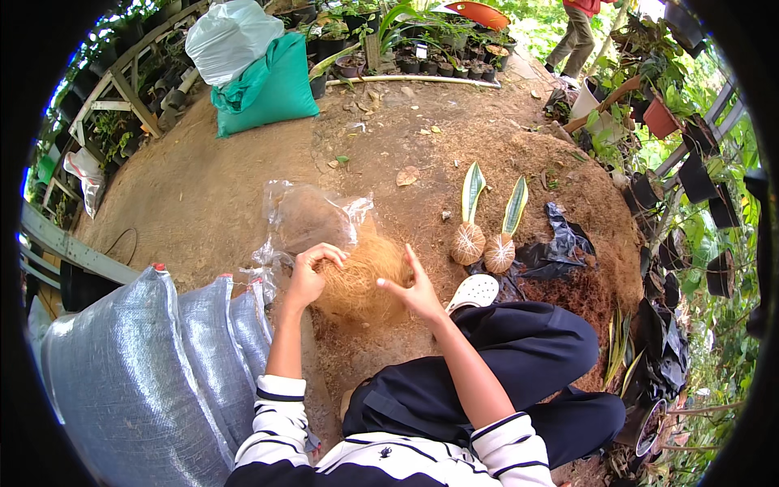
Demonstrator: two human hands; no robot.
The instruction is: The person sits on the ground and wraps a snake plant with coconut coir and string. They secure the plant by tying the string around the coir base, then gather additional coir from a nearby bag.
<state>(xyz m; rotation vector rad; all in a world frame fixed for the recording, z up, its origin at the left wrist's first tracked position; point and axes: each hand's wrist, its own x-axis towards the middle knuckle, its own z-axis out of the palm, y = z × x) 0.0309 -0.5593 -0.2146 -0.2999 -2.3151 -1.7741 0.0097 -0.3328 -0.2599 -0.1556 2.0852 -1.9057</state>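
A loose tangle of tan coconut fibre (364,274) lies on the ground in front of me. My left hand (315,273) is at its left edge, fingers curled against the strands; whether it pinches any is hard to tell. On the other side, my right hand (414,285) has thumb and fingers spread, by the fibre's edge. Behind the tangle is a clear plastic bag (310,213) with brown fibre showing through. To the right lie two fibre balls (468,243) (499,253) wound with pale string, each with a variegated snake plant leaf standing out of it.
Silvery woven sacks (134,359) stand at left. Black plastic sheeting (557,243) and reddish-brown coir (566,304) lie at right, near a white clog (476,292). A green sack (274,91) sits farther off. Potted plants line the edges; a person (575,36) is at upper right.
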